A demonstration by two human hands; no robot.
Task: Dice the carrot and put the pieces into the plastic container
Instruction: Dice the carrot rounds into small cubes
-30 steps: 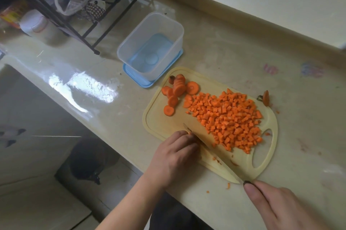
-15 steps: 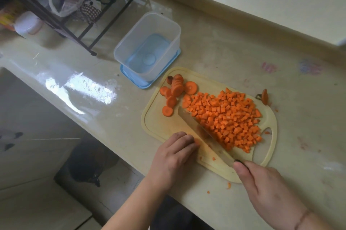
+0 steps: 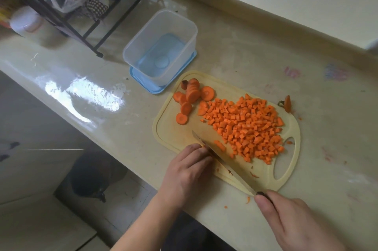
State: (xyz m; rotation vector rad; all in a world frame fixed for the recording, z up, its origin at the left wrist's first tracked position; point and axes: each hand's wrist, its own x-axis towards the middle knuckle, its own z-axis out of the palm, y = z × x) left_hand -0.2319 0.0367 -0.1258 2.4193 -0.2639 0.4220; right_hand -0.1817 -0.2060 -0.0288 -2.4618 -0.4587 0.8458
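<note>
the knife [image 3: 223, 158] has swung back since half a second ago: then its blade lay pushed up against the heap of diced carrot [image 3: 245, 128], and now it has drawn toward 7 o'clock, beside the left hand [image 3: 190, 171], angled from the board's near edge up toward 11 o'clock. a small orange strip clings to the flat of the blade. the right hand [image 3: 290, 216] grips the handle at 5 o'clock, fingers curled round it, and it sits lower in view than it did then. the left hand has hardly moved; its fingers are bent down on the cutting board [image 3: 169, 128], pressed on something right against the blade, probably the slice being cut, though it is hidden beneath them.

this reads as a sweep of finished pieces onto the heap, then a return to chopping. the dice fill the board's centre out to 3 o'clock; the uncut carrot rounds [image 3: 190, 97] lie at the board's 11 o'clock corner, so dicing is not done. the plastic container [image 3: 161, 46] stands on a blue lid [image 3: 143, 81] on the counter [image 3: 61, 79], just past that corner, with no carrot in it. a carrot end [image 3: 288, 103] sits off the board at 2 o'clock.
</note>
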